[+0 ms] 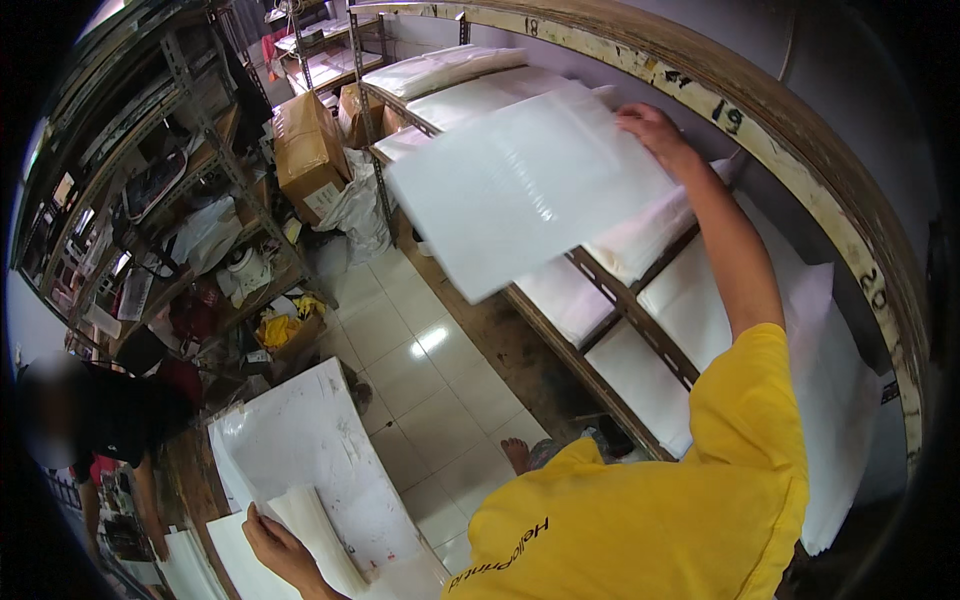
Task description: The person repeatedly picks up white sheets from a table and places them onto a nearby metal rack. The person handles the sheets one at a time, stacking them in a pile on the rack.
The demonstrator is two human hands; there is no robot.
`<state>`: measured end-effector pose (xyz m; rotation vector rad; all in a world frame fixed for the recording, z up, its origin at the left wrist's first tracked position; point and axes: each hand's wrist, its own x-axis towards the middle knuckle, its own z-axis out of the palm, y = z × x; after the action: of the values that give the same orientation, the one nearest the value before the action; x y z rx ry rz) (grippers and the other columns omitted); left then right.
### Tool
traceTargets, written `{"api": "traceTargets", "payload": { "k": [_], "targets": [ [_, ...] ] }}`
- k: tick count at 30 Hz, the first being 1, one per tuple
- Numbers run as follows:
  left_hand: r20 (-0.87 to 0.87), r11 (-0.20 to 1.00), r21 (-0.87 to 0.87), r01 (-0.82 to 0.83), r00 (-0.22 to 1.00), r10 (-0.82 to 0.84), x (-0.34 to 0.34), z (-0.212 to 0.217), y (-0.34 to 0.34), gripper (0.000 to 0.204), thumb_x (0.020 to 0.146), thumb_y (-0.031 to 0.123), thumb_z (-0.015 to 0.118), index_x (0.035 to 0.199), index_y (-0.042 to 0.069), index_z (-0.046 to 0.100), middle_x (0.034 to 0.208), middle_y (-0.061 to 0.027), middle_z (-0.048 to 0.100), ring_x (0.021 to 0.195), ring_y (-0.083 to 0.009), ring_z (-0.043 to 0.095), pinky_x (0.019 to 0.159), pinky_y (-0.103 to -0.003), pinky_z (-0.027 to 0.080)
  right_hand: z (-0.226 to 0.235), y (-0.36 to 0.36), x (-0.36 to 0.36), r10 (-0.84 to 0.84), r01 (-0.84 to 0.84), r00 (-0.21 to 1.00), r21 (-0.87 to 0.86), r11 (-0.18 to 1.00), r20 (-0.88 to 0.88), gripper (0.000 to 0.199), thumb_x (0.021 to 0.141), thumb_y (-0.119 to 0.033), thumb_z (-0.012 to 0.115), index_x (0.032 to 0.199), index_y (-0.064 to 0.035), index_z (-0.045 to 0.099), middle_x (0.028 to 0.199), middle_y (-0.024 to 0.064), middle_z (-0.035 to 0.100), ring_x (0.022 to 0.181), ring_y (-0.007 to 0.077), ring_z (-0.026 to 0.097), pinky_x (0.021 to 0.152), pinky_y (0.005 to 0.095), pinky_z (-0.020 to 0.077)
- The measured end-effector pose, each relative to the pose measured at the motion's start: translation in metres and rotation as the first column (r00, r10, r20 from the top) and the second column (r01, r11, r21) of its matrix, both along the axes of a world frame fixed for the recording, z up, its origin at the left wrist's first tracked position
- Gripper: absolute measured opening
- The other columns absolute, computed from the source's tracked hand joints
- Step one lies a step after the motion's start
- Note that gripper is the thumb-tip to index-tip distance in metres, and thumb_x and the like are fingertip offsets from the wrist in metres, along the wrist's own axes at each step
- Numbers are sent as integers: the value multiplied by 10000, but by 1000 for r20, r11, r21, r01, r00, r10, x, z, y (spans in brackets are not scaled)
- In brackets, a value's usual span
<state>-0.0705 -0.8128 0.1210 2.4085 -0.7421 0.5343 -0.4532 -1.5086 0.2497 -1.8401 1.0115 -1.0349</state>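
Note:
High on the right, my right hand (652,132) is closed on the corner of a large white sheet (480,190). The sheet is slightly glossy and blurred, and it hangs over the shelf edge and the floor. My left hand (280,545) is at the lower left, its fingers closed at the edge of some curled white sheets (318,535). These lie on a white work table (345,440) marked with dark stains. What lies under the left palm is hidden.
On the right, a metal-framed shelf (640,320) holds stacks of white sheets (440,72) below a curved wooden beam (740,110). Cluttered shelves (215,150) and cardboard boxes (305,150) stand left of the tiled floor (410,370). A person in dark clothes (130,405) works at the far left.

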Motion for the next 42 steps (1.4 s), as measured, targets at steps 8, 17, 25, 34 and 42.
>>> {"api": "traceTargets", "payload": {
  "k": [8,17,25,34,42],
  "targets": [
    [-45,996,-10,89,995,-89,-12,10,-90,255,984,16,461,1192,-87,567,1046,-218,606,944,-342,609,856,-368,476,-45,-130,-185,-498,486,862,129,865,91,223,849,-218,683,1044,-112,666,935,-4,636,860,111,591,790,267,482],
    [-87,938,-112,329,937,-339,-32,6,-182,242,963,-8,468,1168,-67,583,895,-172,551,774,-293,551,699,-354,456,-89,-155,-271,-716,719,695,51,693,-61,292,847,-249,672,1084,-79,661,993,42,654,913,157,608,833,292,482],
    [-102,896,-148,419,895,-435,-42,-1,-216,239,960,7,478,1153,-68,598,866,-154,561,744,-275,552,672,-346,449,-95,-159,-286,-789,781,560,-156,605,-253,356,844,-277,662,1119,-51,655,1045,83,670,960,197,624,872,315,482],
    [-281,863,-232,448,819,-500,-55,-4,-225,220,942,-3,492,1110,-62,620,904,-162,615,807,-243,595,738,-315,470,-89,-160,-249,-957,249,263,-949,192,-124,429,842,-308,651,1159,-19,650,1103,129,688,1012,242,642,915,340,482],
    [-161,723,-310,618,715,-680,-60,-13,-247,364,778,9,651,1140,31,617,907,-143,635,804,-334,632,694,-427,515,6,98,77,394,-472,793,-59,880,-464,419,965,-163,601,1357,-44,512,883,29,610,628,61,497,573,202,421]
  ]
}}
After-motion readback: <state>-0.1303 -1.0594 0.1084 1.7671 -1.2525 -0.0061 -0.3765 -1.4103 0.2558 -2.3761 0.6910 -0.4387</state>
